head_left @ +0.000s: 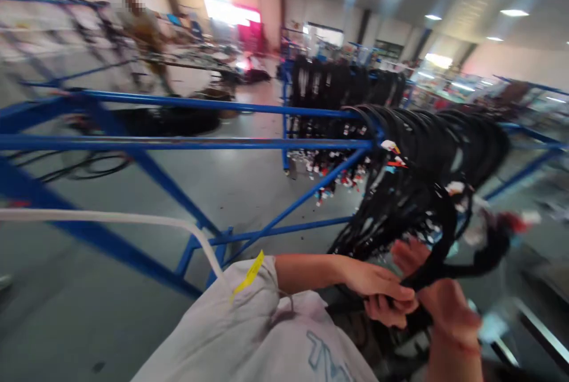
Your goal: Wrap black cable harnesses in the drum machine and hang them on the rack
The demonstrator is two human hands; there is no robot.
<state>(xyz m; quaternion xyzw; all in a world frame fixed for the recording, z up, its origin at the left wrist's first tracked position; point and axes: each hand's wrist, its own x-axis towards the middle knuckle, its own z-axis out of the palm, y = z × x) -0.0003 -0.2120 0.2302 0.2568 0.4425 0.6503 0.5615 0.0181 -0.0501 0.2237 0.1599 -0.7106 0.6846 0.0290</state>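
My left hand (pixel 389 294), reaching in from the left, has its fingers wrapped round a black wire harness (pixel 433 271). Beside it, on the right, my right hand (pixel 444 296) is palm up with fingers stretched out, and the harness crosses over its palm. Motion smears this hand. From there the harness bends upward, and a blurred branch with a red and white end (pixel 518 222) sticks out to the right. Just above both hands, many looped black harnesses (pixel 427 151) with small white and coloured connectors hang over a blue rack (pixel 222 144).
A white cord (pixel 111 216) runs from the left edge to my shirt, near a yellow tag (pixel 249 275). Behind stands another rack of hanging harnesses (pixel 342 86). A blurred person (pixel 142 23) is at the upper left. Grey floor (pixel 249 186) shows between the blue bars.
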